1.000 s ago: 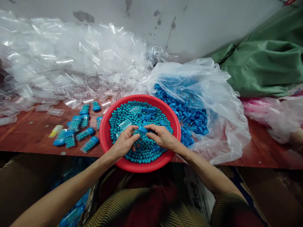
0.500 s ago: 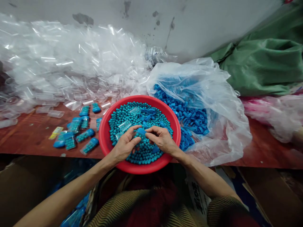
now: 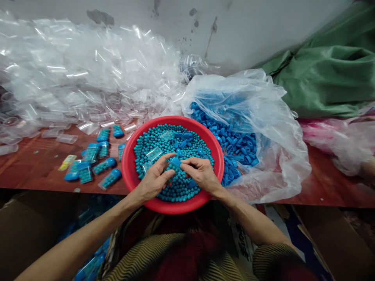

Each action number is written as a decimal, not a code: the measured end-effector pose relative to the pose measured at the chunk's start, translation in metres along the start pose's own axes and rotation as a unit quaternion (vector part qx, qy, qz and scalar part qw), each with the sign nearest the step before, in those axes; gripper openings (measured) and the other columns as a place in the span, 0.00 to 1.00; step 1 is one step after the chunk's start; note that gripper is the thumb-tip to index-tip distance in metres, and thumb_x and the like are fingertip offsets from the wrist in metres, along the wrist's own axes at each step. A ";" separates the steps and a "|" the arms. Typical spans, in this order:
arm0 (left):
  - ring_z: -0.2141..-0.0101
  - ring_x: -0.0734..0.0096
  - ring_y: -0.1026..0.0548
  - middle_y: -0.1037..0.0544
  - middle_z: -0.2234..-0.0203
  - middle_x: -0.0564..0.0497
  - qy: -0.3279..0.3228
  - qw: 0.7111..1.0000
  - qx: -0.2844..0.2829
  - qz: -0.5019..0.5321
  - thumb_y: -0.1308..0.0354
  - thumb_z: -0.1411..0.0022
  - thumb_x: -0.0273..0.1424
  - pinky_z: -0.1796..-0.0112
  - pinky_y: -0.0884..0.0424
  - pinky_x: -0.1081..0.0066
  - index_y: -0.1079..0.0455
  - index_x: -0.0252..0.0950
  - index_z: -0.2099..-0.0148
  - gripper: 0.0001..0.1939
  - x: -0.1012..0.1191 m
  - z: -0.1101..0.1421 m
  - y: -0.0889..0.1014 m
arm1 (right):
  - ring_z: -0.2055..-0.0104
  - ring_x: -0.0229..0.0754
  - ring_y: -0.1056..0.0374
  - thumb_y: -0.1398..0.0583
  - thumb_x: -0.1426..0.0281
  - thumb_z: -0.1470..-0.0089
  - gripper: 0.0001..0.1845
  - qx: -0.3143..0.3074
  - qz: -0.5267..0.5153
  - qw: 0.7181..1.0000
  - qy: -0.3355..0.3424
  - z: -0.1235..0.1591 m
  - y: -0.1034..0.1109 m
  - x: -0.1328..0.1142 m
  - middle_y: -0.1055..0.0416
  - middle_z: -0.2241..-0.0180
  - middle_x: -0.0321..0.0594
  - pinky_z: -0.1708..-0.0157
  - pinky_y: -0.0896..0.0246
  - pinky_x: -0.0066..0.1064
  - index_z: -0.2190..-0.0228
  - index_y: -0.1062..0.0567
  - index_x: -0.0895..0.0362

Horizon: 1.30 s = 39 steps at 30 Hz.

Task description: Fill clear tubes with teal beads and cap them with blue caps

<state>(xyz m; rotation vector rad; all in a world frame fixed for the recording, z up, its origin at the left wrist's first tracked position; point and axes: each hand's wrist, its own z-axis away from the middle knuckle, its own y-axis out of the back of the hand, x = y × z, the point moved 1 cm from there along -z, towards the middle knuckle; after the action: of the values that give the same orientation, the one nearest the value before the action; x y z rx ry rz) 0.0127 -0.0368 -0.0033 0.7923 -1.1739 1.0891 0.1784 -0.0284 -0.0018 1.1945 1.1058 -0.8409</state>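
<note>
Over a red basin (image 3: 172,208) full of teal beads (image 3: 178,196), both hands meet at a small clear container with a blue cap (image 3: 175,161). My left hand (image 3: 155,177) grips the container's body between thumb and fingers, which partly hide it. The thumb and index finger of my right hand (image 3: 202,174) pinch at the blue cap from the right. Among the beads lie empty clear tubes (image 3: 154,154) and loose blue caps (image 3: 184,139). Several filled, capped containers (image 3: 104,166) rest on the table left of the basin.
A large heap of clear tubes (image 3: 88,66) covers the back left. Right of the basin, a plastic bag (image 3: 275,128) spills blue caps (image 3: 237,144). A yellow piece (image 3: 67,162) lies near the filled containers on the red-brown table (image 3: 38,168). Green cloth (image 3: 328,82) is at the back right.
Both hands keep nearly the same pose on the capped container. The view has shifted slightly, and nothing was picked up or let go.
</note>
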 end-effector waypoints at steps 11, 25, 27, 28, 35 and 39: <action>0.83 0.82 0.38 0.38 0.77 0.58 -0.008 1.000 -0.005 -0.016 0.43 0.46 0.33 0.84 0.39 0.78 0.42 0.37 0.42 0.29 -0.001 0.000 0.000 | 0.77 0.35 0.34 0.42 0.67 0.48 0.10 0.017 0.044 0.998 0.046 0.001 -0.001 -0.002 0.27 0.78 0.35 0.75 0.40 0.26 0.69 0.21 0.57; 0.74 0.75 0.31 0.29 0.70 0.54 -0.049 0.993 0.021 -0.104 0.40 0.50 0.30 0.74 0.32 0.75 0.40 0.37 0.43 0.31 -0.008 -0.002 0.004 | 0.77 0.35 0.33 0.41 0.69 0.49 0.09 0.009 0.043 0.996 0.079 0.004 -0.006 -0.002 0.27 0.78 0.36 0.74 0.39 0.25 0.70 0.21 0.59; 0.80 0.79 0.35 0.33 0.76 0.57 -0.033 0.995 -0.002 -0.093 0.41 0.48 0.30 0.78 0.34 0.76 0.42 0.38 0.41 0.31 -0.007 -0.001 0.004 | 0.81 0.34 0.36 0.41 0.67 0.49 0.11 -0.033 0.002 0.998 0.045 0.002 -0.003 0.001 0.31 0.83 0.33 0.79 0.41 0.24 0.69 0.21 0.59; 0.81 0.80 0.36 0.34 0.77 0.59 -0.029 0.996 -0.011 -0.083 0.42 0.47 0.30 0.80 0.35 0.77 0.42 0.39 0.41 0.30 -0.007 -0.001 0.004 | 0.82 0.33 0.37 0.41 0.66 0.49 0.11 -0.051 -0.017 0.998 0.031 0.000 -0.001 0.003 0.32 0.84 0.32 0.81 0.42 0.24 0.68 0.21 0.59; 0.84 0.82 0.37 0.38 0.78 0.61 -0.039 0.996 -0.016 -0.078 0.42 0.47 0.29 0.82 0.37 0.78 0.39 0.39 0.50 0.21 -0.010 0.001 0.004 | 0.83 0.31 0.39 0.40 0.66 0.51 0.11 -0.125 -0.054 0.991 0.014 -0.008 0.003 0.013 0.32 0.82 0.31 0.83 0.43 0.23 0.68 0.22 0.59; 0.85 0.83 0.38 0.40 0.80 0.62 -0.031 0.996 0.017 -0.076 0.43 0.47 0.30 0.84 0.40 0.79 0.39 0.38 0.52 0.19 -0.007 0.001 0.004 | 0.80 0.30 0.39 0.41 0.67 0.49 0.09 -0.120 -0.001 0.991 0.063 -0.010 -0.001 0.007 0.31 0.79 0.32 0.79 0.42 0.23 0.68 0.23 0.59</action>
<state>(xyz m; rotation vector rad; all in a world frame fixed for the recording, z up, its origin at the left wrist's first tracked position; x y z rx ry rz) 0.0082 -0.0380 -0.0099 0.9321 -1.1305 0.9668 0.1778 -0.0186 -0.0090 1.0548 1.2723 -0.6205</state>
